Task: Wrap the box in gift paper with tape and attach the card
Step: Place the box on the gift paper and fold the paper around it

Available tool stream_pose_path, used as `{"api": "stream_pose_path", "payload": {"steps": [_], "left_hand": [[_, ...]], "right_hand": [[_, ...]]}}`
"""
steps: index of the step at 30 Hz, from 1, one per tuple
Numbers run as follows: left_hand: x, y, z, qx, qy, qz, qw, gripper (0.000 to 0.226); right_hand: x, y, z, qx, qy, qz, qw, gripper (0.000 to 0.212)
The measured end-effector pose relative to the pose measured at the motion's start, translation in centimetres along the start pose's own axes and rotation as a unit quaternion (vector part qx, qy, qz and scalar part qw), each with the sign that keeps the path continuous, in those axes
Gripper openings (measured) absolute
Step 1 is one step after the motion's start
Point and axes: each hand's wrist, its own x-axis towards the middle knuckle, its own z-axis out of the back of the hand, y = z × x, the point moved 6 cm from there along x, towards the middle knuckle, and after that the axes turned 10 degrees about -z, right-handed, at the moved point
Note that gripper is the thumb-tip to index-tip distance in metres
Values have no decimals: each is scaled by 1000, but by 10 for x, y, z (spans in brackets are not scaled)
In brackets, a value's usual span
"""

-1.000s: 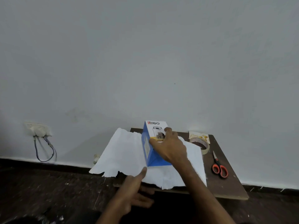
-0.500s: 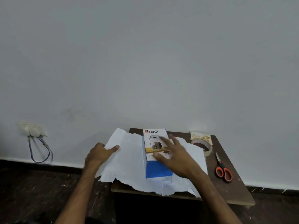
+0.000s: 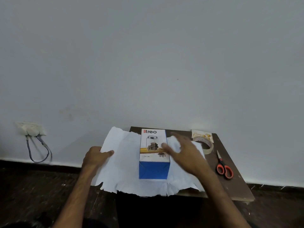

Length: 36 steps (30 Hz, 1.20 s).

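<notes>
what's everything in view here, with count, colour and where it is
box: 1, white and blue, lying on the paper
paper: 1 sheet, white, torn edges, spread on the table
tape roll: 1, pale, right of the paper
card: 1, cream and gold, behind the tape roll
scissors: 1, orange handles, table's right side
table: 1, dark brown, against the wall
wall socket: 1, white, low at left
cable: 1, grey-blue, looped below the socket
left hand: holds the paper's left edge
right hand: open, blurred, just right of the box

Orange scissors (image 3: 224, 168) lying on the right side of my little brown table (image 3: 236, 186), pushed up against a plain white wall (image 3: 148, 63). Socket (image 3: 30, 129) off to the left, blue wires (image 3: 38, 150) looping under it. Dark floor (image 3: 32, 195).
</notes>
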Motion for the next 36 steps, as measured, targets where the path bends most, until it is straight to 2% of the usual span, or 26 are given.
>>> {"api": "stream_pose_path", "payload": {"steps": [2,3,4,6,7,9,12,14,16,18,20,23,25,28,33,36], "left_hand": [[-4,-1,1,-4,3,3,1000,30],[-5,-3,1,-10,7,2,1000,34],[-6,-4,1,-17,11,1,1000,40],[-7,-6,1,-34,12,-3,999,45],[-8,-7,1,-43,10,-8,999,44],[-8,-10,2,-60,-4,-17,998,35],[-10,-14,2,-92,-36,-29,995,15],[-12,-17,-1,-113,-47,-37,992,11],[-12,-20,-4,-127,-54,-40,990,10],[-13,-22,-7,-136,-56,-39,988,11],[-12,-23,-9,-143,-44,-32,988,13],[-9,-22,-8,-142,-39,-21,989,14],[-10,-25,-8,-135,-41,-24,990,14],[-12,-27,-8,-120,-45,-31,991,14],[-14,-24,-5,-126,-44,-28,991,11],[-15,-25,-4,-130,-46,-25,990,11]], "right_hand": [[10,-34,31,-52,-125,-83,987,72],[13,-53,41,-84,-157,-126,976,71],[16,-71,43,-109,-150,-169,968,70],[21,-97,35,-143,-77,-220,962,64],[24,-103,30,-140,-42,-217,965,56],[29,-100,26,-101,-46,-183,977,37],[34,-79,42,-68,-151,-132,977,21],[43,-68,52,-71,-186,-113,973,17],[53,-61,56,-81,-196,-112,971,23],[59,-53,56,-112,-203,-96,968,40],[54,-28,50,-72,-210,-34,974,54],[32,33,16,28,-90,73,993,62],[18,60,-20,-54,-2,109,993,72],[9,58,-60,-201,51,120,971,88],[7,45,-70,-218,16,131,967,80],[5,44,-69,-212,24,119,970,79]]}}
